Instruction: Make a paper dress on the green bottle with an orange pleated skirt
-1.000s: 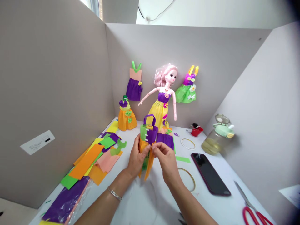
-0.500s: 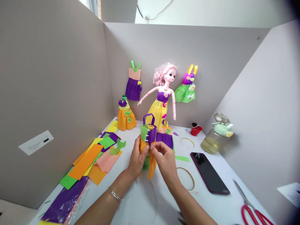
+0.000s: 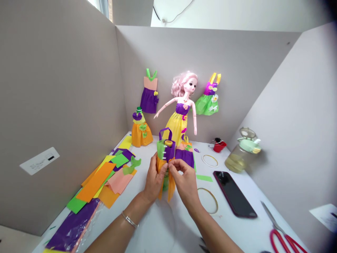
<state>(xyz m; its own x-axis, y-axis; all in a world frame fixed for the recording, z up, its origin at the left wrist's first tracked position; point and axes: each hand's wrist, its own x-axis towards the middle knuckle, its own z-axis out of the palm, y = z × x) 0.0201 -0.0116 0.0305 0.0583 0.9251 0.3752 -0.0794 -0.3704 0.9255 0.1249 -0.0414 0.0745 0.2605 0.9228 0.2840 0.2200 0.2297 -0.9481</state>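
A doll dress (image 3: 170, 151) with a green and purple bodice, purple strap loop and orange skirt sits upright around a bottle with a yellow cap (image 3: 168, 143). White strips run down the bodice's front. My left hand (image 3: 154, 179) wraps round its left side, thumb on the waist. My right hand (image 3: 184, 177) pinches at the waist edge on the right, thumb and forefinger together; whatever lies between the fingertips is too small to make out. The orange skirt (image 3: 171, 186) hangs in two loose panels below the hands, with the green lower bottle (image 3: 165, 183) between them.
Coloured fabric pieces (image 3: 97, 181) lie at left. A pink-haired doll (image 3: 181, 109) and several small dresses stand or hang behind. At right are a phone (image 3: 234, 194), bangles (image 3: 216, 202), red-handled scissors (image 3: 280, 232), a red bucket (image 3: 219, 146) and a drink jar (image 3: 237, 161).
The loose orange panels hang slightly differently, the left one showing more. Both hands keep nearly the same grip, and the whole view has shifted very slightly.
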